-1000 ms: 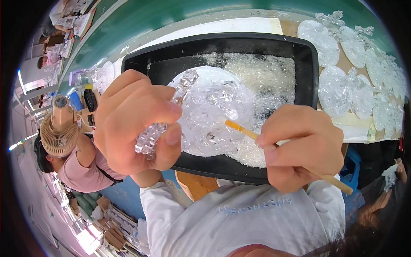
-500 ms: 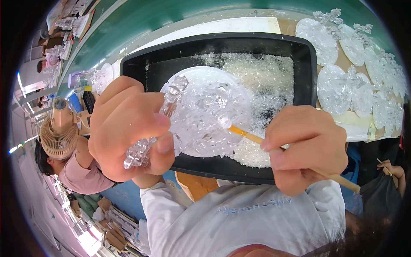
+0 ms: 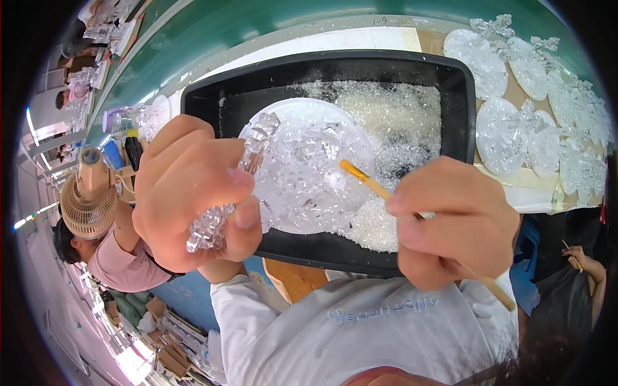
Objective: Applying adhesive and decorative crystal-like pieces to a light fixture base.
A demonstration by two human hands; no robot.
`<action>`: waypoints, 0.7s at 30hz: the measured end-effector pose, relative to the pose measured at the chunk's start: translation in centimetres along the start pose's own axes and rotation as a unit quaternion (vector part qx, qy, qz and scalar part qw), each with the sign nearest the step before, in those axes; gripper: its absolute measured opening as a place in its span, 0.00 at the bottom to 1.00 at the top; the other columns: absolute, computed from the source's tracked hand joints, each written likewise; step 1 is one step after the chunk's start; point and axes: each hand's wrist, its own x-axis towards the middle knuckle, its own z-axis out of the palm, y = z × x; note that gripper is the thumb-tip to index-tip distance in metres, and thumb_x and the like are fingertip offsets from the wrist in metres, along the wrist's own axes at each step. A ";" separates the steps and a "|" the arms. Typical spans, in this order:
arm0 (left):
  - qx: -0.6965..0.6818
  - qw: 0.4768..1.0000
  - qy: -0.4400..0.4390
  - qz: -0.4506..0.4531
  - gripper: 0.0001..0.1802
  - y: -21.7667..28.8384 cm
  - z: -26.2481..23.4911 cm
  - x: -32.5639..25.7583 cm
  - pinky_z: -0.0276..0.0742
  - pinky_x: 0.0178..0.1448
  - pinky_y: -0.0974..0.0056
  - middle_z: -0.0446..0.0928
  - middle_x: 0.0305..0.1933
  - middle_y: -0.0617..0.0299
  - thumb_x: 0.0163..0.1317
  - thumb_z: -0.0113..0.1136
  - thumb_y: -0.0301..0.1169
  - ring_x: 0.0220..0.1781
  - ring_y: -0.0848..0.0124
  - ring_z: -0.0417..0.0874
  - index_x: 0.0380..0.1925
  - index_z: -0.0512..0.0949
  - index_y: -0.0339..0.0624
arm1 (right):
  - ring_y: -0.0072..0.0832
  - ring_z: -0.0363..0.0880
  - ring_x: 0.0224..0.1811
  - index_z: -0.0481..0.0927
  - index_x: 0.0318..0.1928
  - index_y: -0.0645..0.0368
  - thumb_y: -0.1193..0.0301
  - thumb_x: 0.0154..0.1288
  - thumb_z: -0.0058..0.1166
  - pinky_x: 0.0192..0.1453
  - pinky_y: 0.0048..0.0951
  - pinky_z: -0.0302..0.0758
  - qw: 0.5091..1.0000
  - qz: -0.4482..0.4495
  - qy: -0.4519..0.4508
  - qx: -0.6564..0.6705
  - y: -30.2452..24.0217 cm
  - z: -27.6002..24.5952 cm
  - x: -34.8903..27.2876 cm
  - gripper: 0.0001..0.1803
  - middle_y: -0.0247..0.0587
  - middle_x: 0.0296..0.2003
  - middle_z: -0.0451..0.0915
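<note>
L hand (image 3: 193,193) grips clear disc (image 3: 309,170); R hand (image 3: 454,222) w/ brush (image 3: 367,180) over black tray (image 3: 322,71).

Over at 2 o'clock we've got a batch of finished clear crystal ornaments (image 3: 541,122) spread on the cardboard-topped table (image 3: 515,96). At 9 o'clock there's a small beige fan (image 3: 89,199), with a co-worker in a pink top (image 3: 112,257) just below it. Green floor (image 3: 257,26) runs across 12 o'clock.

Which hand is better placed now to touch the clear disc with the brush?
Right. The right hand holds the brush, whose tip already lies over the clear disc. The left hand is busy gripping that disc's stem.
</note>
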 end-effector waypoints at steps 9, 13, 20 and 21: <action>0.033 0.994 -0.100 -0.032 0.16 0.8 -1.2 -0.2 0.64 0.31 0.58 0.79 0.27 0.49 0.66 0.58 0.34 0.25 0.65 0.65 0.48 0.66 0.40 | 0.30 0.71 0.12 0.76 0.21 0.67 0.76 0.26 0.60 0.11 0.23 0.64 0.990 -0.059 0.129 -0.021 0.7 1.7 0.1 0.13 0.45 0.16 0.74; 0.030 0.995 -0.087 -0.027 0.16 0.7 -1.3 -0.1 0.64 0.31 0.57 0.79 0.26 0.49 0.66 0.58 0.34 0.25 0.65 0.65 0.48 0.66 0.40 | 0.29 0.70 0.11 0.76 0.20 0.67 0.76 0.27 0.59 0.11 0.23 0.63 0.990 -0.065 0.121 -0.027 0.8 1.8 0.0 0.12 0.44 0.16 0.73; 0.016 0.999 -0.044 -0.011 0.12 0.2 -0.3 -0.4 0.63 0.28 0.60 0.77 0.24 0.51 0.59 0.60 0.30 0.21 0.64 0.66 0.40 0.70 0.39 | 0.34 0.78 0.17 0.77 0.31 0.64 0.85 0.39 0.54 0.21 0.31 0.76 1.000 -0.012 0.015 -0.022 -0.3 -0.2 -0.6 0.13 0.49 0.26 0.81; 0.005 1.000 0.022 0.003 0.09 0.1 0.2 -0.5 0.61 0.24 0.63 0.76 0.23 0.53 0.51 0.62 0.27 0.18 0.63 0.65 0.31 0.74 0.37 | 0.34 0.78 0.18 0.77 0.31 0.64 0.85 0.38 0.54 0.21 0.31 0.76 0.999 -0.018 0.029 0.000 -0.4 -0.3 -0.6 0.13 0.50 0.27 0.81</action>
